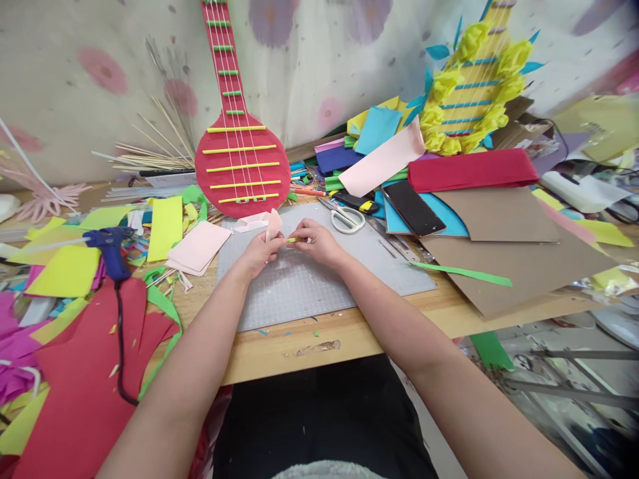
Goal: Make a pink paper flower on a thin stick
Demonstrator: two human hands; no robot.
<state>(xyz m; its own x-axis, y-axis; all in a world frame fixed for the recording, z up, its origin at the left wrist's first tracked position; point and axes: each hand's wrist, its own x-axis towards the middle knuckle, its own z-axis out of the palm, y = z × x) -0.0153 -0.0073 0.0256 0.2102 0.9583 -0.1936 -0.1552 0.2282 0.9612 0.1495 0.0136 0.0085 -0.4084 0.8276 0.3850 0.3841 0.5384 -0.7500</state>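
Over the grey cutting mat [319, 293], my two hands meet close together. My left hand [262, 254] is closed, and a curled piece of pale pink paper [273, 225] stands up from its fingers. With bent fingertips my right hand [319, 245] pinches a small yellow-green piece [294, 239], close beside the left fingertips. Its exact shape is too small to make out. Behind the left hand lies a pink paper strip [252, 221]. White-handled scissors [348, 219] rest on the mat, to the right of my right hand.
A red paper lute [243, 163] stands behind the mat. At left are a blue glue gun [110, 253], pink cards [200, 246] and red sheets [94, 379]. At right lie a phone [414, 208], brown cardboard [514, 266], a green strip [464, 273] and a yellow-flowered instrument [472, 93].
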